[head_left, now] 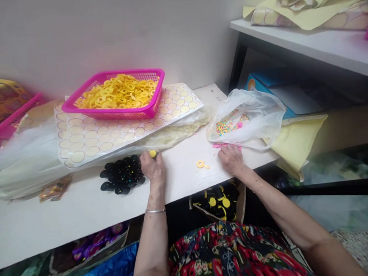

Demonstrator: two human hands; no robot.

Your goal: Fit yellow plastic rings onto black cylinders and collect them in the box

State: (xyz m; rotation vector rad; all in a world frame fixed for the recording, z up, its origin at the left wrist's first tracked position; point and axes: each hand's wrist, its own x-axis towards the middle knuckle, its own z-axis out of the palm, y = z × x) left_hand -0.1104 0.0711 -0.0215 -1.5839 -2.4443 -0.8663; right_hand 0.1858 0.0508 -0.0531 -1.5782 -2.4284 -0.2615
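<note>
My left hand [152,166] is closed beside a cluster of small black cups [121,173] standing on the table. A round yellow piece [152,153] shows between its thumb and fingers; the rest of that piece is hidden. My right hand [232,160] rests on the table with its fingers curled together, at the edge of scattered pink beads [218,145]. Whatever its fingertips hold, if anything, is hidden. Just beyond it lies a clear plastic bag [258,119] with multicoloured beads [227,126] inside. A flat yellow ring-shaped piece with a stem [201,164] lies between my hands.
A pink basket [110,112] full of yellow ring pieces stands on a sheet of round stickers [96,135]. Below the table edge, a box [241,200] holds black-and-yellow pieces. A raised white shelf [304,43] is at the right. A crumpled golden wrapper [55,188] lies left.
</note>
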